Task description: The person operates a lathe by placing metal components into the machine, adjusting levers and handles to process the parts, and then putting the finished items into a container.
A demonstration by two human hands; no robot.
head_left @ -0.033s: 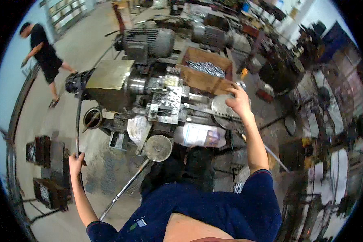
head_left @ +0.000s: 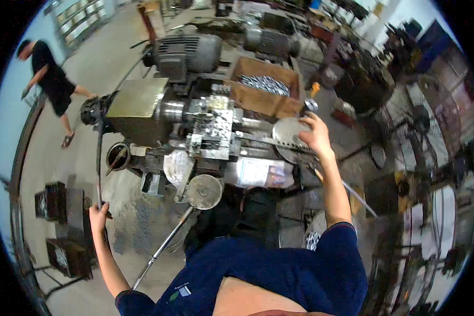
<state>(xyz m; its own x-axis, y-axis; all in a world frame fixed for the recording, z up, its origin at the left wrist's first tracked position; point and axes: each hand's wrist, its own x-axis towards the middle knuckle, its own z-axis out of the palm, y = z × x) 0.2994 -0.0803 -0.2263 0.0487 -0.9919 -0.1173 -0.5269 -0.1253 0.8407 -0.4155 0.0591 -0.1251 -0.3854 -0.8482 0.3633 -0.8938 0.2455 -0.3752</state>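
Observation:
My left hand [head_left: 98, 217] is closed around the lower end of a long dark bar [head_left: 99, 158] beside a lathe-like machine [head_left: 209, 126]. The bar rises to the machine's black left end. My right hand [head_left: 317, 138] is over the machine's right end, thumb and fingers bent and apart. Close to its fingertips is a shiny round metal piece [head_left: 310, 105]; whether they touch I cannot tell. A flat grey disc [head_left: 287, 130] lies beside and partly behind that hand. In front of me is another round plate [head_left: 205, 191], with a metal rod [head_left: 166, 245] slanting down from it.
A wooden box [head_left: 255, 100] of small shiny metal parts stands behind the machine, near a large motor [head_left: 187, 54]. At left, dark bins [head_left: 68, 258] stand on the floor, and a person [head_left: 52, 79] walks by the wall. A large fan [head_left: 421, 118] stands at right.
The whole view has shifted slightly, so the machine sits a little further left. The walking person has moved a little. Both my hands stay nearly where they were.

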